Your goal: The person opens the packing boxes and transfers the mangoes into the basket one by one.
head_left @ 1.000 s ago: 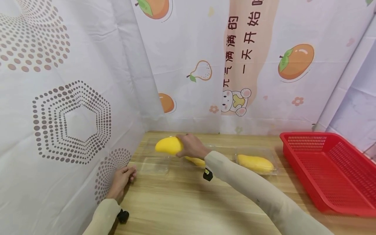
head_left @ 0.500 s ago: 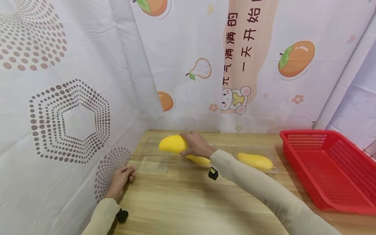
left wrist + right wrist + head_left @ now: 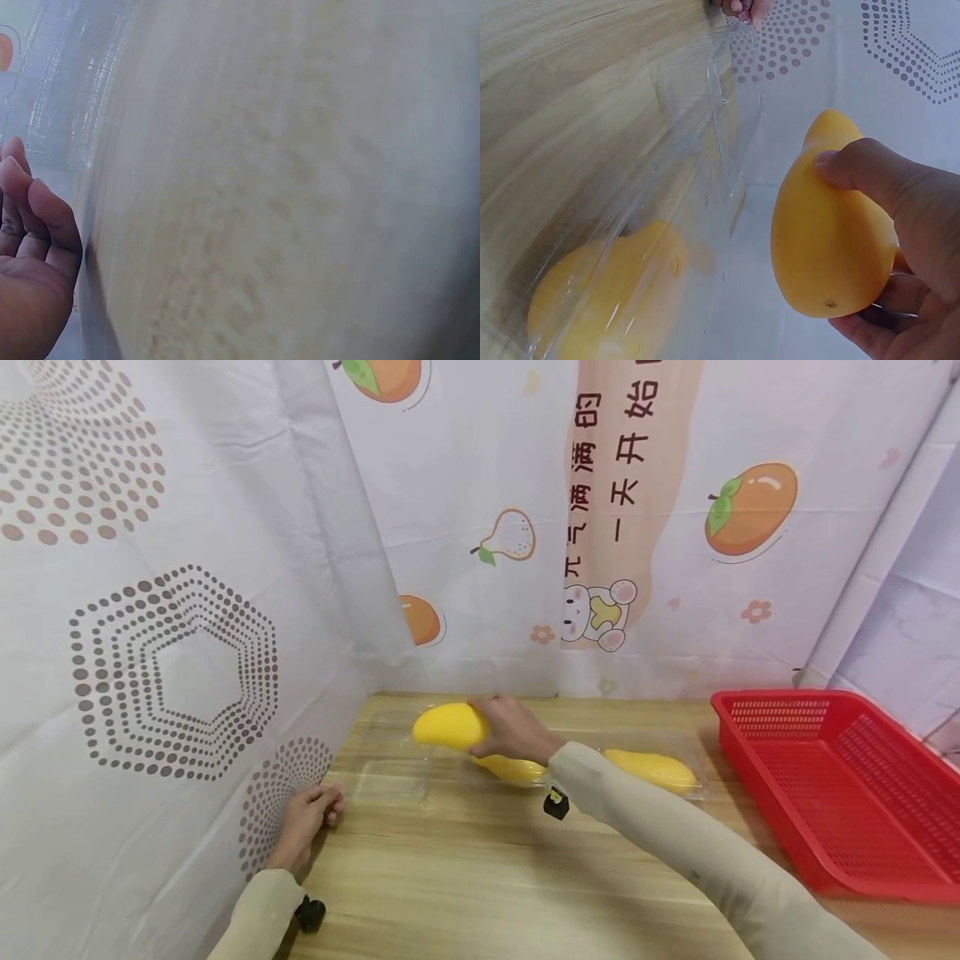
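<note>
My right hand (image 3: 513,729) grips a yellow mango (image 3: 450,727), raised above the clear plastic boxes. In the right wrist view the thumb lies across this mango (image 3: 829,232), with fingers curled beneath it. Below the hand, a second mango (image 3: 510,768) lies in a transparent box, partly hidden by the hand. Another mango (image 3: 651,771) sits in a clear box (image 3: 701,789) farther right. My left hand (image 3: 307,818) rests at the table's left side by the curtain, fingers loosely curled and holding nothing. Near it stands a see-through plastic box (image 3: 392,782).
A red plastic basket (image 3: 817,852) stands on the right of the wooden table (image 3: 465,877). Printed white curtains (image 3: 465,652) rise behind and along the left side. The right forearm (image 3: 675,835) reaches across the table.
My right hand has moved a little to the right with the mango in its grip. The left hand stays in place; the head view shifts slightly.
</note>
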{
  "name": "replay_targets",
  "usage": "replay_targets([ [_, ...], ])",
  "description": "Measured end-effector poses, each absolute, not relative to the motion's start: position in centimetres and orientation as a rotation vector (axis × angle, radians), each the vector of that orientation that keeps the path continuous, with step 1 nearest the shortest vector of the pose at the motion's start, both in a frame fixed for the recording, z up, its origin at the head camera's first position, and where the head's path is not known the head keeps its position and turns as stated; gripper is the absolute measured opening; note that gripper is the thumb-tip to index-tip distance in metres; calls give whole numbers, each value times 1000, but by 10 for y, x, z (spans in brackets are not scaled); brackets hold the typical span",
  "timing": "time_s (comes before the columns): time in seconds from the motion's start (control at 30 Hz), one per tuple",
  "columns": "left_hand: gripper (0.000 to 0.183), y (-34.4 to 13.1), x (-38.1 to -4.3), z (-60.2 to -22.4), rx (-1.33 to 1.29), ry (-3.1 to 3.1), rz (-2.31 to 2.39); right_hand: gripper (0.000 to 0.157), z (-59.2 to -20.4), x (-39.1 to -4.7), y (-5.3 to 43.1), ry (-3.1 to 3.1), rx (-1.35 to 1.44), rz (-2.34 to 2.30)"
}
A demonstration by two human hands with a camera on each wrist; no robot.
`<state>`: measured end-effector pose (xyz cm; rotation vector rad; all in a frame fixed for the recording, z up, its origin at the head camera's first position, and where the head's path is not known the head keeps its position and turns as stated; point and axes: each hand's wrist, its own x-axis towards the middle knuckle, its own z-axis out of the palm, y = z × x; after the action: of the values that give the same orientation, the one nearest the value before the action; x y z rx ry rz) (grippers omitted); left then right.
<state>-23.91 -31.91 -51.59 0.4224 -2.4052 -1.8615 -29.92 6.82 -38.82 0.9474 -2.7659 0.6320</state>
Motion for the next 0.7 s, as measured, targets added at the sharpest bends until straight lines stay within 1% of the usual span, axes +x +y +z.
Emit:
replay_targets([
  [0.7,35,-320,-237,-514,436,-2422,-1852,82,-391,-296,101,-2780,868,678],
])
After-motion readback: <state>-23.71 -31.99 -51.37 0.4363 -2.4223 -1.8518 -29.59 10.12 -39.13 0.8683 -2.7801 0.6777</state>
